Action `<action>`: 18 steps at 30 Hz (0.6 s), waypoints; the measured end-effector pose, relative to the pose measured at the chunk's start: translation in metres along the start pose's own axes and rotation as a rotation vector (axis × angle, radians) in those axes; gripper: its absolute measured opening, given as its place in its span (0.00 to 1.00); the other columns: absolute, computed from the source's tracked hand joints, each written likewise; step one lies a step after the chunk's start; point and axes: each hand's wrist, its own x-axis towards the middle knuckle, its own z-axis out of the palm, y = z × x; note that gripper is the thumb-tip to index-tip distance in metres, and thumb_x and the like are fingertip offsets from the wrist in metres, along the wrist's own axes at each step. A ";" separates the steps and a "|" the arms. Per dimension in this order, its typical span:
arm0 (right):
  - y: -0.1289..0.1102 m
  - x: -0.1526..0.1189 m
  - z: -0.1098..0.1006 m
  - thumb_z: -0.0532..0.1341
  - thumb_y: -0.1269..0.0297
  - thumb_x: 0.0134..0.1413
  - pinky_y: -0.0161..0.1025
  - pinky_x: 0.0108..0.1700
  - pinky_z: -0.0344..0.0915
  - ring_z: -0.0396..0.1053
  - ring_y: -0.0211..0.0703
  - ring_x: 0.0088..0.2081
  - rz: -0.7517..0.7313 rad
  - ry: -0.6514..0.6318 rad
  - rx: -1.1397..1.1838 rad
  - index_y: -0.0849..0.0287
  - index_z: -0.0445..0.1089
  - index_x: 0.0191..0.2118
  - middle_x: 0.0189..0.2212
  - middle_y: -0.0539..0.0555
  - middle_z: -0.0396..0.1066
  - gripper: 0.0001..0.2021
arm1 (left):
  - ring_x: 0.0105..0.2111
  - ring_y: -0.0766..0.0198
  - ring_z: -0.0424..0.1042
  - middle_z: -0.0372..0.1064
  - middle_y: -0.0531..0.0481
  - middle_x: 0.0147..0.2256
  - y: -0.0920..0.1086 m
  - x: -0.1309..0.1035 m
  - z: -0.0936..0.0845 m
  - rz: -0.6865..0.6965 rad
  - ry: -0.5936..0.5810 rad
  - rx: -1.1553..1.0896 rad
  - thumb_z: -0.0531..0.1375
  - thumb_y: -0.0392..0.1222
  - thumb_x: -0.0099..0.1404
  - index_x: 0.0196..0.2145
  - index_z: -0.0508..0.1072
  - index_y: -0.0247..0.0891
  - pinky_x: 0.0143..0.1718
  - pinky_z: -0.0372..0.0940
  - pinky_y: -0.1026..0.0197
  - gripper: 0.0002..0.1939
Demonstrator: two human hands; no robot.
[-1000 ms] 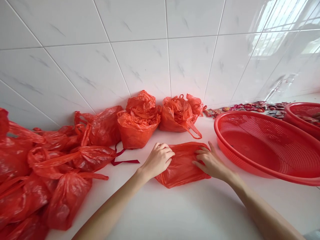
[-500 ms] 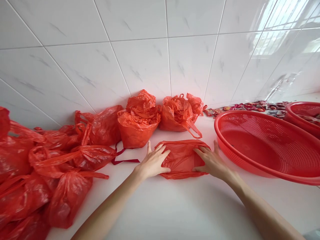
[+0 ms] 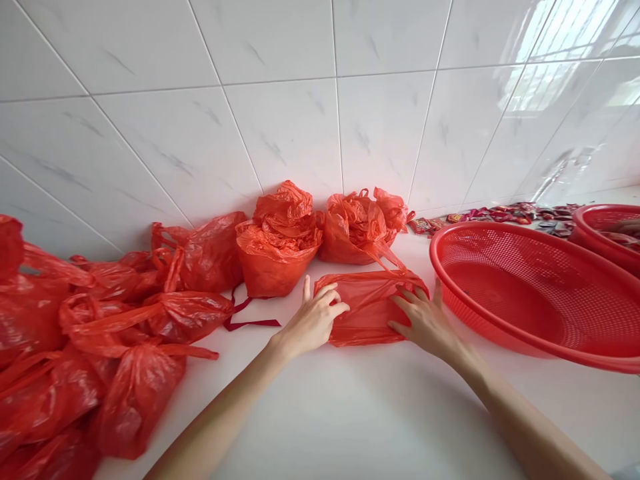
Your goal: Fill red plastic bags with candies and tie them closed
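Note:
A red plastic bag [image 3: 367,310] lies on the white surface between my two hands, spread out and creased. My left hand [image 3: 313,320] is at its left edge, fingers bent but apart, the little finger raised; its thumb is out of sight. Over the right side of the bag rests my right hand [image 3: 425,320], fingers spread and the thumb on the plastic. Just behind stand a filled red bag [image 3: 277,260] topped with crumpled plastic and another bunched red bag [image 3: 357,230], whose handle loop hangs toward the flat bag.
Many knotted red bags [image 3: 140,387] are heaped at the left. A dark red strap [image 3: 253,324] lies near the standing bag. At the right are a large red perforated basket [image 3: 500,300] and a second red basket [image 3: 607,227]. Small red packets [image 3: 500,215] lie along the tiled wall [image 3: 280,127].
The flat bag has shifted slightly away from me, and its near edge is farther off. My left fingers have curled more and the thumb has gone from sight; the right hand has moved slightly.

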 end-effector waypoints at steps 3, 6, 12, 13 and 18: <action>-0.002 0.000 -0.002 0.63 0.60 0.60 0.81 0.65 0.31 0.68 0.67 0.57 0.018 -0.007 0.023 0.59 0.71 0.55 0.52 0.66 0.75 0.18 | 0.65 0.45 0.60 0.74 0.42 0.46 -0.003 -0.002 0.005 -0.020 -0.021 -0.016 0.52 0.23 0.62 0.46 0.77 0.41 0.65 0.32 0.19 0.23; -0.003 -0.001 -0.003 0.62 0.60 0.61 0.80 0.65 0.32 0.72 0.61 0.49 0.003 0.004 0.044 0.58 0.72 0.49 0.40 0.61 0.78 0.13 | 0.66 0.42 0.58 0.74 0.41 0.48 -0.005 -0.003 0.005 -0.081 -0.060 -0.017 0.53 0.28 0.64 0.45 0.77 0.41 0.63 0.32 0.17 0.18; -0.004 -0.001 0.001 0.59 0.62 0.61 0.80 0.65 0.29 0.70 0.56 0.45 -0.026 0.038 0.030 0.55 0.67 0.29 0.29 0.54 0.73 0.09 | 0.61 0.42 0.64 0.74 0.40 0.47 -0.003 -0.005 0.000 -0.161 -0.105 -0.010 0.54 0.32 0.65 0.46 0.77 0.39 0.63 0.32 0.17 0.16; -0.003 -0.001 0.002 0.59 0.63 0.61 0.80 0.65 0.28 0.70 0.56 0.46 -0.021 0.042 0.037 0.55 0.67 0.29 0.29 0.54 0.74 0.09 | 0.59 0.43 0.66 0.74 0.41 0.46 -0.004 -0.005 0.000 -0.160 -0.086 -0.011 0.54 0.32 0.65 0.44 0.77 0.40 0.63 0.32 0.17 0.15; 0.002 0.003 0.002 0.57 0.68 0.61 0.79 0.64 0.33 0.72 0.56 0.46 0.026 0.040 0.077 0.56 0.70 0.30 0.32 0.56 0.76 0.08 | 0.55 0.49 0.70 0.76 0.44 0.47 -0.006 -0.003 0.002 -0.110 0.031 -0.008 0.54 0.30 0.67 0.40 0.78 0.41 0.65 0.28 0.20 0.14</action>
